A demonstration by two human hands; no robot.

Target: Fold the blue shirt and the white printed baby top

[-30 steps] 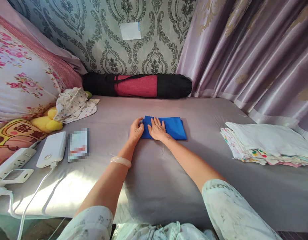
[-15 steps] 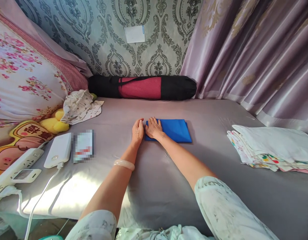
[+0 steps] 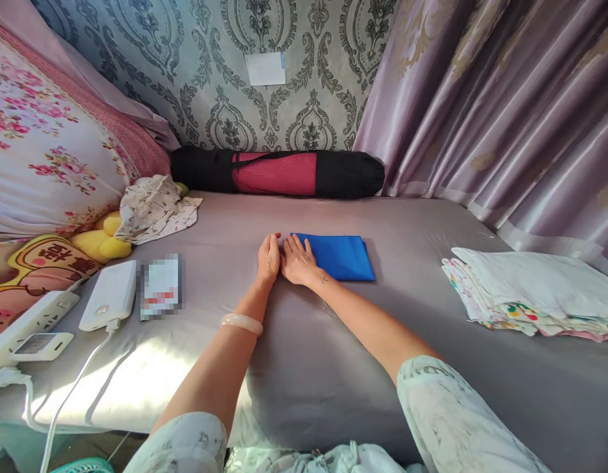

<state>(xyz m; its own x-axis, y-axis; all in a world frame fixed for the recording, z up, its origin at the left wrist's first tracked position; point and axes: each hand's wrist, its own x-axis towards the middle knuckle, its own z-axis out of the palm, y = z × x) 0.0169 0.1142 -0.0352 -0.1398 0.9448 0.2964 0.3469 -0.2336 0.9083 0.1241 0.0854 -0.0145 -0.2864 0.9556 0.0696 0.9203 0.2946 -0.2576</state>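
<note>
The blue cloth [image 3: 340, 257] lies flat on the bed [image 3: 407, 226], straight out in front of the person, folded into a neat oblong. Its long axis runs left to right, about parallel to the black and red roll [image 3: 274, 174] against the wall. At its right end a lower layer peeks a little past the top layer.

Of the 2 hands, the right hand [image 3: 298, 259] is plainly the nearer: it lies flat over the left end of the cloth, palm down, fingers pointing away from the body and slightly left. From that grip, most of the cloth stretches off to the right along its long axis. The right wrist crosses the near edge. This grip is flat and unfolded, with the fingers slightly parted and closed around nothing.

The left hand [image 3: 269, 259] stands on its side just beyond the cloth's left end, close against the right hand, so the cloth lies wholly to its right. Its fingers look loosely bent, but the palm is turned out of sight; whether this grip holds or touches the edge cannot be told.

A folded pile [image 3: 540, 289] sits well apart to the right; a white box [image 3: 109, 295] lies to the left.
</note>
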